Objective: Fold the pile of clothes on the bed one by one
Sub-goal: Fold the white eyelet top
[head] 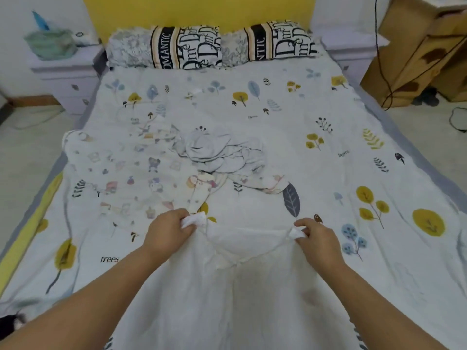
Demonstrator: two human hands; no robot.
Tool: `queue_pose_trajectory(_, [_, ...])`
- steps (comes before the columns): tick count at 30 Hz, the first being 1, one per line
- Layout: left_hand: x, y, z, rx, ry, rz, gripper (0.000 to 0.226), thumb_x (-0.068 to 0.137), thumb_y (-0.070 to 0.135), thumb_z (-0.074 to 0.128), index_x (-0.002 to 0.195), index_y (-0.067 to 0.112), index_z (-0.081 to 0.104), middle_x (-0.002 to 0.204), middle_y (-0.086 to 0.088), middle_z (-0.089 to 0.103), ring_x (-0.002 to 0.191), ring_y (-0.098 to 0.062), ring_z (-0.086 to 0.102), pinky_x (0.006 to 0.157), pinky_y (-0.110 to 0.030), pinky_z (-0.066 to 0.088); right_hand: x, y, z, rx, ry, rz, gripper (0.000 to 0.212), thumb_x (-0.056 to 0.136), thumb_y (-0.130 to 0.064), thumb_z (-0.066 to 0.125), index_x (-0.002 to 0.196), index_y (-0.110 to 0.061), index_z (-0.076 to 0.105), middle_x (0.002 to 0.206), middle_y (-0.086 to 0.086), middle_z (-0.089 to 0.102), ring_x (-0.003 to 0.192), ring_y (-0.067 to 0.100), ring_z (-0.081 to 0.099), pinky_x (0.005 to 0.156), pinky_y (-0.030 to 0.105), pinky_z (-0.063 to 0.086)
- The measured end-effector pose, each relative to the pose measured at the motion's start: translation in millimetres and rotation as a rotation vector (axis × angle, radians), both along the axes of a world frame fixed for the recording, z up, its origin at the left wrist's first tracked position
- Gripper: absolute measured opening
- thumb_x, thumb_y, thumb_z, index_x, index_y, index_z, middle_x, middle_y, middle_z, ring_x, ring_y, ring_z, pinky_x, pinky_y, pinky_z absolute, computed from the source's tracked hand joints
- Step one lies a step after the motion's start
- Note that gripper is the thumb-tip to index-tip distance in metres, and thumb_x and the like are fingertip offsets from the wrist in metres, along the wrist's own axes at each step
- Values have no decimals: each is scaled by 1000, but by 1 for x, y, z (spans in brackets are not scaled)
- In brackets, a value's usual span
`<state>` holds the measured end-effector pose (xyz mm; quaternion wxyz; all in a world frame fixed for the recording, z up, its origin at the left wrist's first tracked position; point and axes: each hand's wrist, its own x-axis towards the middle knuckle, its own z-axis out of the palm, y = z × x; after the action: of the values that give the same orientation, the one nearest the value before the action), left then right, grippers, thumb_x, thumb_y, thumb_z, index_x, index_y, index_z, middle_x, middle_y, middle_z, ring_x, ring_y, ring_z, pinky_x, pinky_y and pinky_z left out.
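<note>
Head view: your left hand [168, 229] and right hand [314, 236] each pinch a shoulder strap of the white garment [242, 286], spread flat on the bed [278, 117]. Step: laying out. Next, likely fold lengthwise; pile [217, 152] waits beyond.

I have a single wide-angle view from the head, looking forward and down along the bed [290, 137] from its foot toward the pillows [187, 46] and yellow headboard [197, 11]. It sits close above my forearms; the frame edges bow outward, taking in a nightstand [65, 69] at left.
</note>
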<state>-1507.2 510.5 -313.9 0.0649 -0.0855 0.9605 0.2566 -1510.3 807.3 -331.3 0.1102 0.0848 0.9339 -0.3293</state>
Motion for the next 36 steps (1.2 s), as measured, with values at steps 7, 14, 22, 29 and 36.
queue_pose_trajectory(7, [-28,2,-91,24,-281,85,17,85,24,56,94,11,62,90,-5,62,88,-23,57,71,-28,41,-26,-6,-88,336,-296,-4,58,89,-49,52,134,-16,38,131,10,49,122,31,42,97,40,36])
queue_pose_trajectory(14, [-41,-11,-127,-213,-147,-94,29,88,19,52,62,15,41,71,-2,41,79,-28,51,58,-30,30,-24,-5,-126,434,-117,45,18,98,-23,39,105,-16,54,107,9,59,93,26,51,82,38,38])
queue_pose_trajectory(22, [-77,-29,-123,-228,120,318,29,96,29,43,90,4,55,77,-14,55,74,-32,52,63,-33,33,-76,38,-122,378,76,-177,23,97,-16,43,111,2,50,102,28,56,88,37,50,69,42,35])
queue_pose_trajectory(29, [-39,6,-144,-312,324,-36,52,94,31,34,138,3,38,145,-24,33,133,-38,32,106,-53,25,-34,-16,-121,370,240,41,67,91,-33,48,148,-13,19,154,18,15,144,30,9,114,49,5])
queue_pose_trajectory(36, [-19,-13,-185,-552,-409,-376,65,91,59,6,144,33,-20,153,1,-25,142,-22,-20,112,-50,-12,-17,8,-166,677,-236,358,73,82,-69,-1,142,-34,-25,148,0,-32,139,28,-27,109,58,-11])
